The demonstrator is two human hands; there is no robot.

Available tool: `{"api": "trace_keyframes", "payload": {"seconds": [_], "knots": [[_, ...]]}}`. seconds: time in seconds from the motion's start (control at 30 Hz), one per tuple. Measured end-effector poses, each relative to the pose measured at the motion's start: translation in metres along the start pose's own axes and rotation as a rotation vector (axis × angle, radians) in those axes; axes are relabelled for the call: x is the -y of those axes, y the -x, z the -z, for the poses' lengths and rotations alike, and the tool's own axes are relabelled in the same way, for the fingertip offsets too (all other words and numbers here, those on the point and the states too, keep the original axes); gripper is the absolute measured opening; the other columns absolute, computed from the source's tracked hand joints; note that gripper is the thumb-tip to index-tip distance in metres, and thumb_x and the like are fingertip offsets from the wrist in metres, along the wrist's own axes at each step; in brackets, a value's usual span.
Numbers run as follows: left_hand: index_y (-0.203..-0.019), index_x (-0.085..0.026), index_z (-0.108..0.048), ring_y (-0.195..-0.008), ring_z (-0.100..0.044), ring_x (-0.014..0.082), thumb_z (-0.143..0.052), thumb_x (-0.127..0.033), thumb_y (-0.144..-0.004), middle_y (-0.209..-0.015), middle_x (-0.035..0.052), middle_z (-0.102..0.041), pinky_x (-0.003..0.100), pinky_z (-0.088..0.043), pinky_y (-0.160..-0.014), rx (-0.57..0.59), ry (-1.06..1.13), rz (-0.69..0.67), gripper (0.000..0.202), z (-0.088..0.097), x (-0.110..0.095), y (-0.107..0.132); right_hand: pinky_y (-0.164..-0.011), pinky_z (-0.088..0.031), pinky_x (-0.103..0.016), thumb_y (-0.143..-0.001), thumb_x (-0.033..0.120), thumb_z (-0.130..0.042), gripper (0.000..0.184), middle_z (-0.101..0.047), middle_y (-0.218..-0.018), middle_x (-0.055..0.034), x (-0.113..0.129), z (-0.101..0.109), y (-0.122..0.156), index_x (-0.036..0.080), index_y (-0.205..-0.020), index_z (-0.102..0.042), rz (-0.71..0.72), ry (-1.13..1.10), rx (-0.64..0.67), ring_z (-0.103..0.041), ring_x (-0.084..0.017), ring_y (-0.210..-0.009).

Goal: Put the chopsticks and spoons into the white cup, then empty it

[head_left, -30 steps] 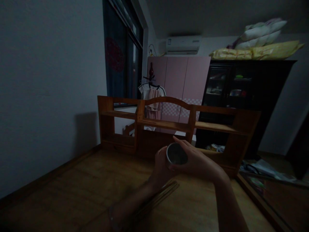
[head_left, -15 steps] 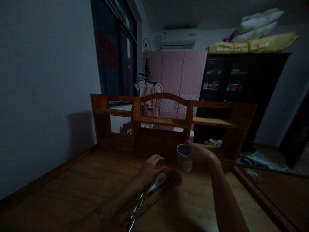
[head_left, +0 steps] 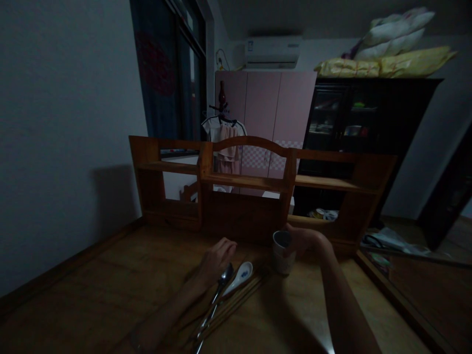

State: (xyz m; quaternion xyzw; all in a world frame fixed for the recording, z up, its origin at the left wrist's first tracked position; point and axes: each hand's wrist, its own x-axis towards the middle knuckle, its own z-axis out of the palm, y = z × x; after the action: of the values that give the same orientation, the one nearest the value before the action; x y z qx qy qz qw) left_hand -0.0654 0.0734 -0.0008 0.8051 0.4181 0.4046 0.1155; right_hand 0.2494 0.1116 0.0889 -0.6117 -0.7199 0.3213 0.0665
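Note:
On the right, my right hand (head_left: 303, 241) is closed around the far right side of a pale cup (head_left: 281, 260). The cup is upright, with its open mouth showing, at the tabletop. My left hand (head_left: 218, 256) is over the table to the left, its fingers loosely bent and nothing seen in them. Right beside it lies a metal spoon (head_left: 225, 276) with a long handle. A white ceramic spoon (head_left: 242, 275) with a blue mark rests between that spoon and some thin dark sticks (head_left: 239, 301), which look like chopsticks.
A wooden shelf unit (head_left: 245, 182) stands along the table's far edge. The wooden table (head_left: 147, 275) meets a wall (head_left: 66, 147) on the left and has a raised rim (head_left: 391, 300) on the right. Beyond stand a pink wardrobe (head_left: 261, 103) and a dark cabinet (head_left: 398, 118).
My left hand has drawn back to the left, uncovering the metal spoon's bowl. My right hand has lowered slightly with the cup. The view has shifted a little.

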Motion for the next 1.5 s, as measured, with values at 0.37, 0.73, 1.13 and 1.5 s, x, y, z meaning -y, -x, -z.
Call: {"api": "trace_keyframes", "payload": {"seconds": [0.37, 0.73, 1.13, 1.5], "knots": [[-0.085, -0.019, -0.054, -0.087, -0.051, 0.0203, -0.052, -0.029, -0.090, -0.090, 0.0047, -0.056, 0.032, -0.041, -0.079, 0.175, -0.188, -0.247, 0.011, -0.005, -0.008, 0.011, -0.062, -0.059, -0.035, -0.041, 0.032, -0.091, 0.108, -0.054, -0.126, -0.0105, -0.004, 0.003, -0.010, 0.032, -0.135, -0.038, -0.065, 0.050, 0.100, -0.063, -0.032, -0.096], [-0.087, -0.020, -0.050, -0.089, -0.047, 0.0206, -0.059, -0.033, -0.084, -0.094, 0.0034, -0.055, 0.032, -0.037, -0.081, 0.398, -0.229, -0.344, 0.016, -0.005, -0.030, 0.021, -0.059, -0.055, -0.027, -0.050, 0.033, -0.085, 0.103, -0.049, -0.136, -0.0107, 0.020, 0.007, 0.021, 0.031, -0.142, -0.039, -0.025, 0.207, -0.072, -0.062, -0.030, -0.099], [-0.086, -0.019, -0.052, -0.096, -0.047, 0.0234, -0.066, -0.053, -0.076, -0.101, 0.0052, -0.055, 0.035, -0.036, -0.089, 0.424, -0.226, -0.387, 0.038, -0.010, -0.032, 0.022, -0.061, -0.055, -0.026, -0.060, 0.040, -0.082, 0.078, -0.054, -0.131, -0.0103, 0.022, 0.006, 0.020, 0.028, -0.131, -0.052, -0.017, 0.179, -0.081, -0.062, -0.029, -0.100], [-0.088, -0.020, -0.052, -0.096, -0.048, 0.0229, -0.068, -0.043, -0.075, -0.098, 0.0039, -0.055, 0.037, -0.034, -0.095, 0.423, -0.272, -0.366, 0.030, -0.012, -0.036, 0.024, -0.060, -0.058, -0.029, -0.054, 0.034, -0.086, 0.069, -0.061, -0.117, -0.0076, 0.017, 0.006, 0.018, 0.026, -0.115, -0.054, -0.036, 0.094, 0.051, -0.066, -0.024, -0.087]]}}
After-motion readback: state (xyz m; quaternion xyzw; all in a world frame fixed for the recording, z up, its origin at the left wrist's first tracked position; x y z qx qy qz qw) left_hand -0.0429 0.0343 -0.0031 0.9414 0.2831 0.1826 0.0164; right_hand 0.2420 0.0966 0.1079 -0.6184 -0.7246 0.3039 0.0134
